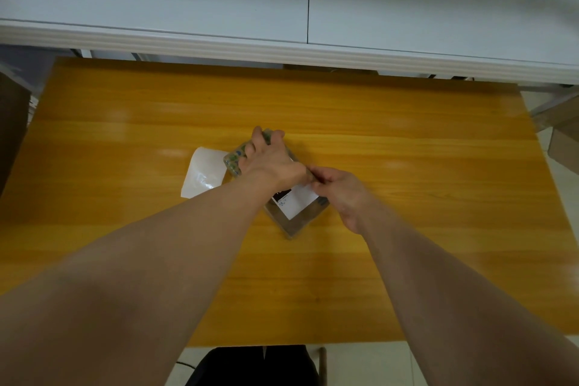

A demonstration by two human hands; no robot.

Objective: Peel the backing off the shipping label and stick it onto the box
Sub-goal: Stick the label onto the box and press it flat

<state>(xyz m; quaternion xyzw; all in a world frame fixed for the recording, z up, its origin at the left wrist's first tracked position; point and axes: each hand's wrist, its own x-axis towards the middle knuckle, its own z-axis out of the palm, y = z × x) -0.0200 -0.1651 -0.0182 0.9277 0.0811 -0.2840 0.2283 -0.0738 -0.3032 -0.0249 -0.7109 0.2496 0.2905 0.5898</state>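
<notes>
A small brown box [297,222] with a patterned far end lies at an angle in the middle of the wooden table [125,135]. My left hand [269,160] lies across the box's far end and grips it. A white shipping label [297,199] with a black patch rests on the box top. My right hand [341,194] pinches the label's right edge against the box. The peeled white backing sheet [203,175] lies flat on the table just left of the box.
A white counter edge [282,47] runs along the table's far side. Cardboard boxes [560,131] stand off the table's right end. A dark chair or clothing [257,363] shows below the near edge.
</notes>
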